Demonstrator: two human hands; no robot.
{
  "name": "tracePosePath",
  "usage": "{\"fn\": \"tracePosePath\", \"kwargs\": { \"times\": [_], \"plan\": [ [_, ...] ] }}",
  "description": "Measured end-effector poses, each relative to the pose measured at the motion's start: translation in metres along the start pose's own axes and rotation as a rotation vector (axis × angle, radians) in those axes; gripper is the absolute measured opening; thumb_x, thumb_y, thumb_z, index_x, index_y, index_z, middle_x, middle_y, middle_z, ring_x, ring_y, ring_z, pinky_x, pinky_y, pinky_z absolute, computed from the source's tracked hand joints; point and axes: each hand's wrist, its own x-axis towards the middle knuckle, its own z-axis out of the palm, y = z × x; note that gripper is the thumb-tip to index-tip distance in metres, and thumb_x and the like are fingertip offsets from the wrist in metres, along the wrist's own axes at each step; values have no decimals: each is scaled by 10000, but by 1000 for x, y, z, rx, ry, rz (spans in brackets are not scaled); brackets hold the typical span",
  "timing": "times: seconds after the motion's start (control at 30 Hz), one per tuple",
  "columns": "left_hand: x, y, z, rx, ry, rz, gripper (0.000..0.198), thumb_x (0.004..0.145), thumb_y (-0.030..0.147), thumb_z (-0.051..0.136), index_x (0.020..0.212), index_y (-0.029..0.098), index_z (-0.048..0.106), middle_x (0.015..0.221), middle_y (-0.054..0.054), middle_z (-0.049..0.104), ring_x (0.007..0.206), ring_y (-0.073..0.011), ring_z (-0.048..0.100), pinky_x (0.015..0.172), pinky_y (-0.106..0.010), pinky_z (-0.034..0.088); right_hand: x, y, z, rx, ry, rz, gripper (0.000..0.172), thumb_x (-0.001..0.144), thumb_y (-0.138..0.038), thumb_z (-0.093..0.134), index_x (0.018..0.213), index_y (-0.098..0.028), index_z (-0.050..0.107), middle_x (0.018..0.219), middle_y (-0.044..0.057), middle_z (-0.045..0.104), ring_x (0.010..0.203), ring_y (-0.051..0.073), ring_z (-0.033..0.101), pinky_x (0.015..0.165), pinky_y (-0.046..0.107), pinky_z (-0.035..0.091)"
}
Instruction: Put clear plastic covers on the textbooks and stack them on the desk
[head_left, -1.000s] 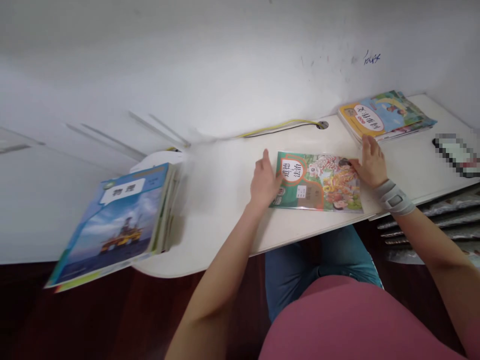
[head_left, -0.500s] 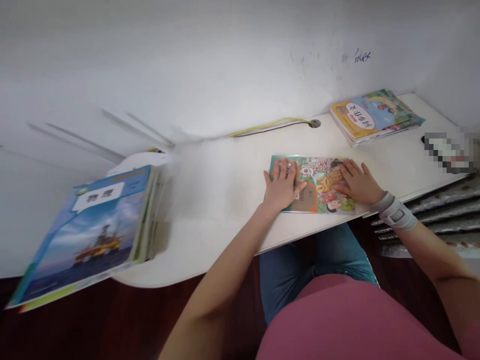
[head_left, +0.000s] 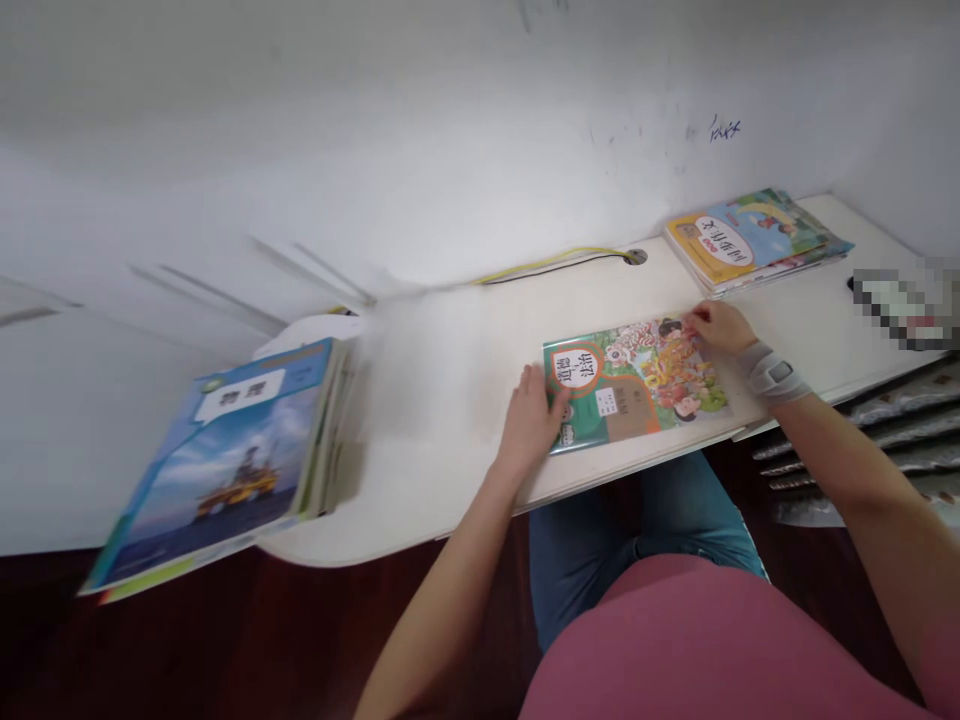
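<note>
A thin textbook (head_left: 637,385) with a green and orange cover and colourful festival figures lies flat on the white desk, tilted slightly. My left hand (head_left: 529,420) rests along its left edge, fingers stretched out on the desk and the thumb at the cover's edge. At the far right corner my right hand (head_left: 721,328) has its fingers bent together on the book's corner. The fingertips there are partly hidden. A grey band with a small screen is on my right wrist.
A thick stack of books topped by a blue textbook (head_left: 232,455) stands at the desk's left end. More books (head_left: 746,235) lie at the back right, near a pixelated object (head_left: 900,308). Cables (head_left: 555,262) run along the wall to a desk hole (head_left: 635,257).
My left hand has slid off the cover to the book's left edge. My right hand has gone from lying flat on the cover to gripping its far right corner.
</note>
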Motion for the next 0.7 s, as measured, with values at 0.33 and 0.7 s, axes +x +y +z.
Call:
{"fn": "tracePosePath", "kwargs": {
  "times": [0.33, 0.7],
  "plan": [
    [86, 6, -10, 4, 14, -225, 337, 918, 353, 387, 894, 135, 642, 997, -135, 685, 1008, -233, 601, 861, -324, 447, 30, -10, 9, 66, 77, 80, 144, 858, -256, 523, 836, -148, 616, 723, 63, 667, 680, 177, 571, 658, 282, 397],
    [78, 11, -11, 396, 68, -204, 281, 941, 280, 341, 1057, 152, 562, 947, -164, 707, 988, -287, 634, 881, -410, 346, 29, -45, 31, -414, 128, -50, 289, 953, -232, 309, 1123, -95, 499, 1024, 198, 634, 953, 264, 599, 740, 331, 410]
  ]
}}
